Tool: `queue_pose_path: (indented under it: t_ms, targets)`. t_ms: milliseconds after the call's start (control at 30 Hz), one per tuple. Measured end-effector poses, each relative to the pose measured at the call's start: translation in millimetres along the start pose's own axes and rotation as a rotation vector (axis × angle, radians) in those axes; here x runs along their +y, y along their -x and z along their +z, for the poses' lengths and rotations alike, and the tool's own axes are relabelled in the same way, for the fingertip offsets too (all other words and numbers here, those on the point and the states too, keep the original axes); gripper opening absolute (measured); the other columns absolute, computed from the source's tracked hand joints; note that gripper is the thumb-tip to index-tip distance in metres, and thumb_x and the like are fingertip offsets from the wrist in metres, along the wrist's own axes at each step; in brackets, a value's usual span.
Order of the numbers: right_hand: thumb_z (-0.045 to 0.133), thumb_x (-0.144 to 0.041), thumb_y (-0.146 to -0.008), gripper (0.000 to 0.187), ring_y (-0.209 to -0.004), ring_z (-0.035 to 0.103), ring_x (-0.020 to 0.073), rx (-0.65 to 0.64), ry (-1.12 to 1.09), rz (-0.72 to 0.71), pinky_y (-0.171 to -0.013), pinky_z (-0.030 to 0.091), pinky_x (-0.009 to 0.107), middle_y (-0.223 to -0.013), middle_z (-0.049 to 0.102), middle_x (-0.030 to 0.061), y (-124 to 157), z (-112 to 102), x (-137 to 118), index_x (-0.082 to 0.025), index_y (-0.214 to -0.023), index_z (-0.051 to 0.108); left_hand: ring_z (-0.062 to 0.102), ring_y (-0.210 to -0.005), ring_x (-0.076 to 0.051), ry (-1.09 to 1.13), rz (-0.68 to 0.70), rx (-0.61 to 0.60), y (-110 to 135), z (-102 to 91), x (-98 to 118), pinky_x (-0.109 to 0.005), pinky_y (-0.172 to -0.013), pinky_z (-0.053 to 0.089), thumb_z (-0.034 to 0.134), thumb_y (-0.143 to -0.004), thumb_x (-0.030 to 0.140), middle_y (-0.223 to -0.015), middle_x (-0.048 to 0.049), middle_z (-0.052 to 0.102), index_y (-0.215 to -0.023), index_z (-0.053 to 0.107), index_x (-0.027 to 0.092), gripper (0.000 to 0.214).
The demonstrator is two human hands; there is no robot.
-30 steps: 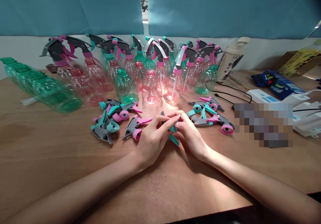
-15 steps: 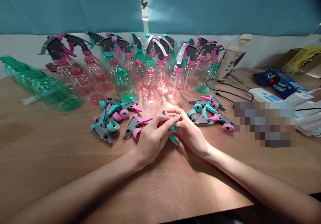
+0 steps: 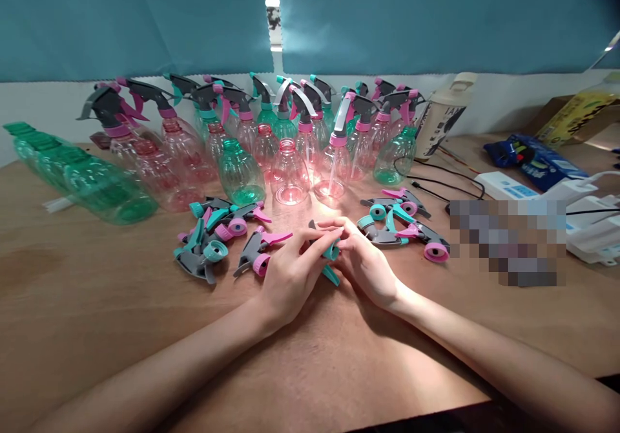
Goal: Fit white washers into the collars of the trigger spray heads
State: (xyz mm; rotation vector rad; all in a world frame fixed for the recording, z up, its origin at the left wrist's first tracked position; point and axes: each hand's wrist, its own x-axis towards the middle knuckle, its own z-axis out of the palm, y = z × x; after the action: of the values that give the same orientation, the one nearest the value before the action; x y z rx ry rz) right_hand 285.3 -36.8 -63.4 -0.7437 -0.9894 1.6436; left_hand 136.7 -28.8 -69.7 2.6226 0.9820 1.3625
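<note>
While both hands meet above the table [image 3: 97,304], the clearest lettering sits on a cream bottle [image 3: 443,116] at the right, dark capitals that seem to read "IAM"; the print on a yellow-labelled bottle [image 3: 576,116] and a blue packet [image 3: 537,161] is too small or blurred to read. Between the fingers is a grey and teal spray head [image 3: 331,250], its collar facing the wearer and its teal trigger pointing down. The left hand [image 3: 293,274] pinches it from one side, and the right hand [image 3: 371,268] closes fingertips on it from the other, the two sets of fingers touching. Compared with half a second ago, this hold looks much the same; the whole view has slid slightly left and down. The surface is brown and wood-grained, lit brightly near the centre. Loose spray heads [image 3: 196,265] lie on both sides of the hands. Behind them stand pink and green bottles [image 3: 242,174], many topped with sprayers, before a white wall [image 3: 29,100] and blue-green curtains [image 3: 387,19].
</note>
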Motion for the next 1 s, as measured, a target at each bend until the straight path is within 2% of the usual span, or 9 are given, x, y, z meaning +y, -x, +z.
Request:
queue_pose_path:
  t_ms: [167, 367, 433, 533, 667, 800, 1000]
  targets:
    - [0.048, -0.023, -0.075, 0.028, -0.093, 0.059, 0.0188, 0.022, -0.012, 0.002, -0.077, 0.047, 0.031, -0.100, 0.062, -0.0004, -1.5, 1.6, 1.4, -0.026, -0.100, 0.059, 0.066, -0.088, -0.017, -0.022, 0.012, -0.023, 0.0, 1.4, 0.6, -0.026, -0.070, 0.057, 0.049, -0.095, 0.016, -0.102, -0.0063, 0.064, -0.121, 0.059, 0.020, 0.029]
    - [0.046, -0.025, -0.081, 0.022, -0.092, 0.057, 0.0176, 0.135, 0.087, -0.009, -0.064, 0.043, 0.024, -0.101, 0.061, 0.0000, -0.9, 4.4, 5.3, -0.026, -0.098, 0.059, 0.066, -0.086, -0.016, -0.033, 0.036, -0.021, -2.3, 1.2, 1.8, -0.026, -0.069, 0.057, 0.047, -0.095, 0.014, -0.101, -0.0062, 0.065, -0.119, 0.059, 0.020, 0.028]
    - [0.046, -0.025, -0.080, 0.023, -0.089, 0.058, 0.0169, 0.136, 0.086, -0.007, -0.062, 0.043, 0.023, -0.100, 0.062, -0.0003, -1.2, 4.4, 6.1, -0.027, -0.099, 0.059, 0.066, -0.087, -0.016, -0.026, 0.031, -0.020, -2.5, 1.1, 1.8, -0.026, -0.070, 0.057, 0.047, -0.095, 0.014, -0.101, -0.0063, 0.065, -0.119, 0.060, 0.019, 0.028]
    - [0.047, -0.022, -0.076, 0.026, -0.085, 0.060, 0.0162, 0.067, 0.009, 0.008, -0.065, 0.045, 0.025, -0.098, 0.065, -0.0007, -1.8, 2.8, 4.5, -0.026, -0.098, 0.060, 0.066, -0.089, -0.016, -0.010, 0.019, -0.015, -1.7, 1.0, 0.8, -0.026, -0.071, 0.057, 0.048, -0.094, 0.013, -0.102, -0.0068, 0.064, -0.119, 0.060, 0.019, 0.028]
    - [0.050, -0.023, -0.077, 0.027, -0.092, 0.061, 0.0188, -0.012, -0.009, 0.019, -0.078, 0.048, 0.030, -0.100, 0.066, 0.0011, -2.3, 0.6, -0.3, -0.024, -0.101, 0.063, 0.065, -0.095, -0.017, 0.040, -0.033, -0.024, 0.0, 0.3, -0.9, -0.028, -0.076, 0.058, 0.049, -0.094, 0.015, -0.105, -0.0058, 0.063, -0.124, 0.057, 0.022, 0.032]
    - [0.050, -0.024, -0.080, 0.027, -0.095, 0.061, 0.0195, -0.022, 0.012, 0.015, -0.080, 0.049, 0.032, -0.103, 0.066, 0.0009, -3.1, 0.7, -0.7, -0.026, -0.103, 0.063, 0.065, -0.099, -0.018, 0.063, -0.063, -0.024, 0.3, -0.2, -1.7, -0.030, -0.079, 0.058, 0.049, -0.094, 0.015, -0.107, -0.0058, 0.062, -0.128, 0.054, 0.025, 0.036]
    - [0.049, -0.021, -0.075, 0.028, -0.094, 0.059, 0.0186, -0.001, -0.001, 0.000, -0.080, 0.046, 0.030, -0.100, 0.065, -0.0003, -5.3, -0.4, 2.1, -0.026, -0.099, 0.063, 0.065, -0.095, -0.017, 0.052, -0.034, -0.026, 0.3, 1.0, -2.1, -0.028, -0.076, 0.058, 0.049, -0.094, 0.014, -0.105, -0.0051, 0.062, -0.125, 0.056, 0.024, 0.034]
